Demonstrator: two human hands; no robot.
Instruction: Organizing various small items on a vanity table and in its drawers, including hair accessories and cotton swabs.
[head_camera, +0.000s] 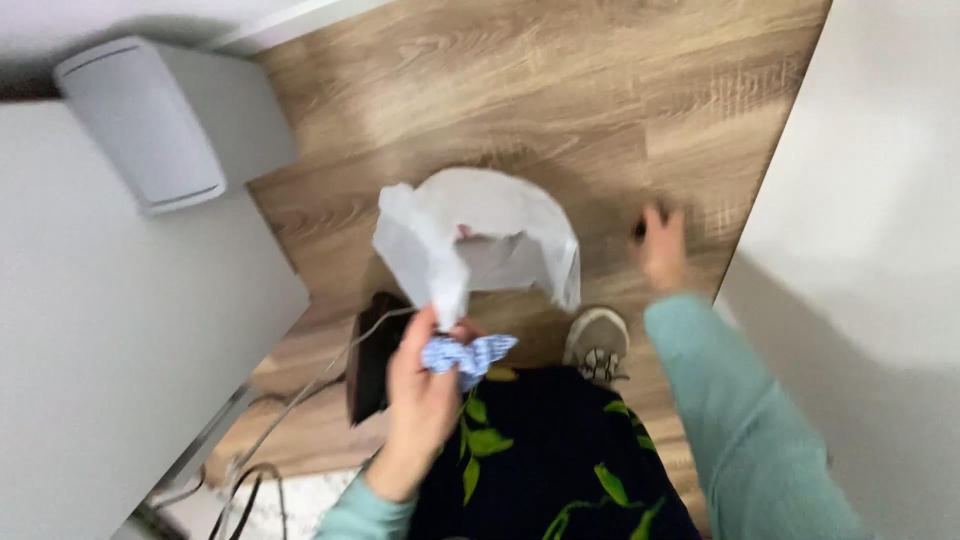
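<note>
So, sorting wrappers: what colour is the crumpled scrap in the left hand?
Blue and white scrap, head view.

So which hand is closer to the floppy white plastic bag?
The left hand. It grips the white plastic bag by its bunched edge, along with a crumpled blue-and-white scrap. The right hand is out to the bag's right, apart from it, over the wooden floor.

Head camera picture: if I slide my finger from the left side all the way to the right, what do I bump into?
Grey lidded bin → dark object on the floor → left hand gripping a white plastic bag and blue-white crumpled scrap → grey shoe → right hand → white wall panel.
</note>
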